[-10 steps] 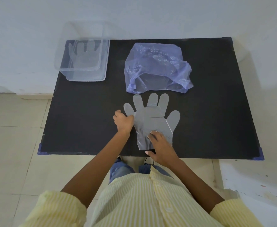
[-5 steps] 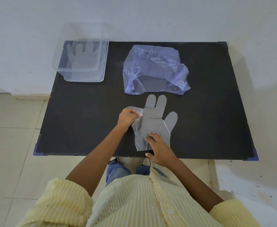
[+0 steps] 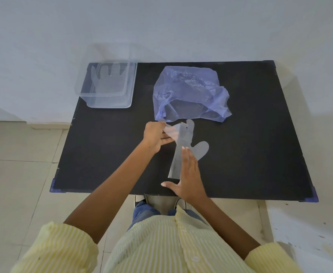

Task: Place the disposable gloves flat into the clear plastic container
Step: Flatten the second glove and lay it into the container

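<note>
Left hand grips folded glove; right hand open, flat on it; table bare leftward.

black table, purple bag, see-thru glove & box, yellow-white stripe shirt, blue jeans, white wall

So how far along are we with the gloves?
One glove already lies flat in the clear container. A second glove is in hand: the left hand lifts its finger side while the right hand pins the cuff to the table. It must still go in; the blue bag may hold more.
</note>
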